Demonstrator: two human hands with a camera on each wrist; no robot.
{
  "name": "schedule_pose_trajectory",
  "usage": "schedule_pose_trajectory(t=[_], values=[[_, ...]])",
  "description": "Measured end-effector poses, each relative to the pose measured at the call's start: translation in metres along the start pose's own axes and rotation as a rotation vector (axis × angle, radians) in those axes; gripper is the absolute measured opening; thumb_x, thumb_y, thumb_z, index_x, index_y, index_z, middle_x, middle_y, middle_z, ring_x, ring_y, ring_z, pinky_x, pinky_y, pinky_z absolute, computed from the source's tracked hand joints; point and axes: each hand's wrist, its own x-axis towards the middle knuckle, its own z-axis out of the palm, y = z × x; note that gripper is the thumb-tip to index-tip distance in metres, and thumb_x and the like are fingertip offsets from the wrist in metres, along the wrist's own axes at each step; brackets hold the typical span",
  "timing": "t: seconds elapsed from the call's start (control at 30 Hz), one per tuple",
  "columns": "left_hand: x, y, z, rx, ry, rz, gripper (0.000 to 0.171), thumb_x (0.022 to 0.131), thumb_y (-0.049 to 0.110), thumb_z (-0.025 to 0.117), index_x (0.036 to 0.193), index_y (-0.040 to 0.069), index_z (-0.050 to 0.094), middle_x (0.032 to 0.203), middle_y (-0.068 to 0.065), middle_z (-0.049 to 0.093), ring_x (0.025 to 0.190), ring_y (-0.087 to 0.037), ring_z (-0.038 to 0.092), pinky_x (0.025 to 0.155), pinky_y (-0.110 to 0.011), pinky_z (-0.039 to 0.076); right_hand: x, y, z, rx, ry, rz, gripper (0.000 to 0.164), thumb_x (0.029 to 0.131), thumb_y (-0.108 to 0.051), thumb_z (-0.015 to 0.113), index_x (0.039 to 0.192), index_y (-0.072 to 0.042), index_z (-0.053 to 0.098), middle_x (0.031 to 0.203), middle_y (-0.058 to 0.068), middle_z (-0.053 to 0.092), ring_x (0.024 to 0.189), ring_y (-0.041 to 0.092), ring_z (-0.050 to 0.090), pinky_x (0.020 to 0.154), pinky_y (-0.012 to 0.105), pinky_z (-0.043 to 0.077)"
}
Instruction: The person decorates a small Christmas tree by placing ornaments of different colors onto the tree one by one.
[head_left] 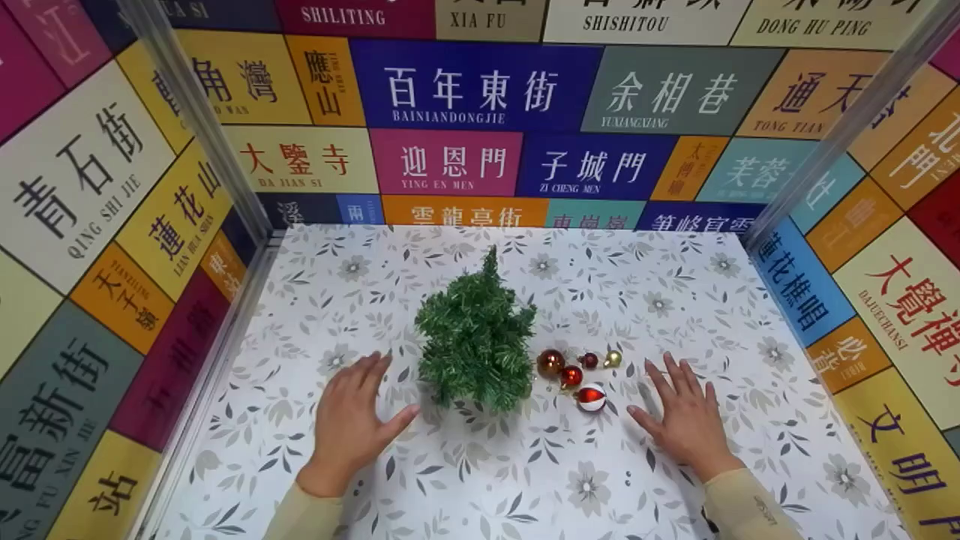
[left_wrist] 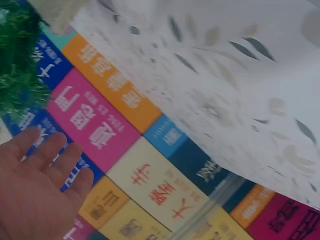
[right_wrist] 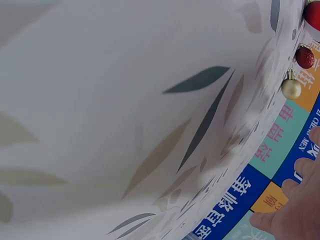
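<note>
A small green artificial Christmas tree (head_left: 477, 337) stands upright near the middle of the table. Close to its right side lie several bauble ornaments: a brown one (head_left: 551, 363), a red one (head_left: 571, 376), a small dark red one (head_left: 590, 361), a small gold one (head_left: 613, 358) and a red-and-white one (head_left: 591, 397). My left hand (head_left: 352, 420), left of the tree, has its fingers extended and holds nothing. To the right of the baubles, my right hand (head_left: 684, 416) is spread with nothing in it. The left wrist view catches the tree's branches (left_wrist: 20, 65) beyond the fingers.
The table (head_left: 480, 480) wears a white cover printed with grey leaves and flowers. Panels of colourful place-name signs (head_left: 472, 86) wall in its back and both sides, with clear corner strips (head_left: 202, 120) where they meet.
</note>
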Motion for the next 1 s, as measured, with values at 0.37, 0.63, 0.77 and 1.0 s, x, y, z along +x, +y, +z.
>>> schedule_pose_trajectory(t=[0.37, 0.63, 0.77, 1.0], values=[[0.022, 0.055, 0.005, -0.223, 0.152, 0.016, 0.06, 0.09, 0.045, 0.071, 0.134, 0.007, 0.06, 0.128, -0.012, 0.059, 0.109, -0.028, 0.061, 0.078, -0.046, 0.054, -0.001, -0.006, -0.005, 0.005, -0.008, -0.027, 0.087, 0.088, -0.069, 0.056, 0.157, -0.02, 0.034, 0.165, 0.009, 0.016, 0.149, 0.039, 0.011, 0.11, 0.07, 0.009], [0.035, 0.066, 0.009, -0.223, 0.162, 0.02, 0.049, 0.089, 0.047, 0.071, 0.116, 0.006, 0.068, 0.115, -0.008, 0.065, 0.102, -0.026, 0.064, 0.082, -0.044, 0.053, 0.001, -0.02, -0.01, 0.01, 0.043, -0.174, 0.072, 0.088, -0.052, 0.069, 0.145, -0.012, 0.051, 0.151, 0.013, 0.041, 0.134, 0.039, 0.039, 0.108, 0.061, 0.027], [0.036, 0.068, 0.01, -0.202, 0.149, 0.01, 0.045, 0.09, 0.049, 0.069, 0.108, 0.007, 0.069, 0.107, -0.005, 0.066, 0.092, -0.023, 0.064, 0.076, -0.041, 0.053, 0.003, -0.03, -0.011, 0.03, 0.044, -0.219, 0.063, 0.085, -0.045, 0.072, 0.138, -0.014, 0.057, 0.139, 0.009, 0.051, 0.125, 0.033, 0.049, 0.102, 0.055, 0.039], [0.035, 0.069, 0.009, -0.194, 0.134, 0.01, 0.041, 0.092, 0.045, 0.068, 0.105, 0.007, 0.07, 0.1, -0.004, 0.068, 0.084, -0.023, 0.065, 0.072, -0.042, 0.053, 0.006, -0.044, -0.01, 0.092, 0.044, -0.287, 0.054, 0.084, -0.035, 0.077, 0.132, -0.017, 0.061, 0.128, 0.005, 0.056, 0.114, 0.027, 0.057, 0.089, 0.05, 0.051]])
